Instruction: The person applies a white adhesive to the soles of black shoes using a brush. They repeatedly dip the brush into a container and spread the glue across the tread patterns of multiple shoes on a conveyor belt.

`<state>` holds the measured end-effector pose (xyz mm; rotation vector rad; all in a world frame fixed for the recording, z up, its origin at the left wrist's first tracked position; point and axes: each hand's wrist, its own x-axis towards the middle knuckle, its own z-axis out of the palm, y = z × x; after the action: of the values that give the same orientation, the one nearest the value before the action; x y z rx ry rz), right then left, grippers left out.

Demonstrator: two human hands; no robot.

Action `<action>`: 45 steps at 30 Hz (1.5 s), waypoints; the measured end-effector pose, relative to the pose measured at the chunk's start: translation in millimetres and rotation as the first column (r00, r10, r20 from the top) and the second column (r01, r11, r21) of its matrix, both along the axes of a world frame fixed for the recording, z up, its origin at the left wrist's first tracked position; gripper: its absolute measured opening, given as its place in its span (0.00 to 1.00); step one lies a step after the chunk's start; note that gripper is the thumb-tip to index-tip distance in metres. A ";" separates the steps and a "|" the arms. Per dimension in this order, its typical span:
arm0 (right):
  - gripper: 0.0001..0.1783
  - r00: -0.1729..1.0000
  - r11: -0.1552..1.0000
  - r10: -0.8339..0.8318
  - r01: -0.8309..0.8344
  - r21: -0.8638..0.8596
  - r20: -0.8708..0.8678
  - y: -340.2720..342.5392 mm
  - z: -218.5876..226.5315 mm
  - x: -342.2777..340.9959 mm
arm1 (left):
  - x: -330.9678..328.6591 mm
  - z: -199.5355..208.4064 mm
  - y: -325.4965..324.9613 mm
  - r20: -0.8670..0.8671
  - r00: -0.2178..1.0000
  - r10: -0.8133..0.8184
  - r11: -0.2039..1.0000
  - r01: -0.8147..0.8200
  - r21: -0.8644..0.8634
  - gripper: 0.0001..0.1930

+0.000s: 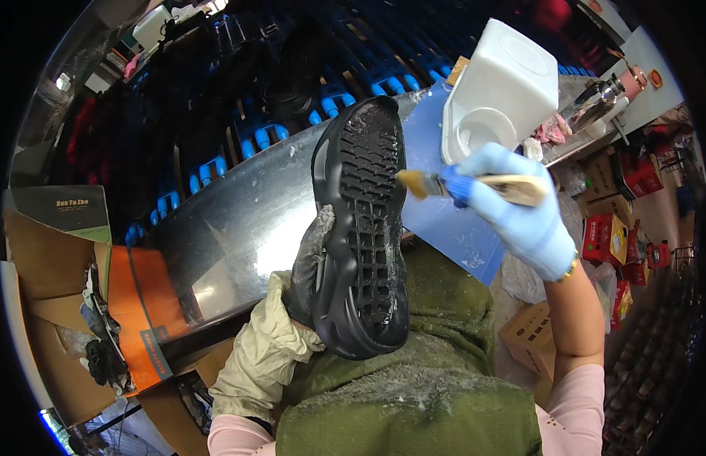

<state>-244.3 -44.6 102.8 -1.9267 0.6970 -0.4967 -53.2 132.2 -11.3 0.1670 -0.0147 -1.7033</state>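
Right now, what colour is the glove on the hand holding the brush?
Light blue, on the right hand gripping the brush; head view.

One black shoe (360,228) is here, turned with its sole up, and I take it as my landmark. Two hands I count: one left hand (265,353) in a pale cloth glove just below the shoe and touching it, and one right hand (516,205) in a light blue glove to the right of the shoe. There is one brush (474,185) with a wooden handle, between the shoe and the blue glove. One white plastic container (501,91) stands above and right of the shoe. Left of the shoe, well apart, I see one open cardboard box (53,266). To the right, further away, are several red crates (607,235); I can count two clearly.
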 end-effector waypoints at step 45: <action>0.08 0.971 0.688 -0.091 -0.099 0.719 0.220 62.2 -22.7 -15.0 | -9.6 -5.7 6.2 0.324 0.919 0.224 0.969 -0.245 0.023 0.27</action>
<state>-259.3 17.6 80.0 -1.0826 0.6045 -0.3592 -62.8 138.4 -17.0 0.4735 -0.1758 -1.4221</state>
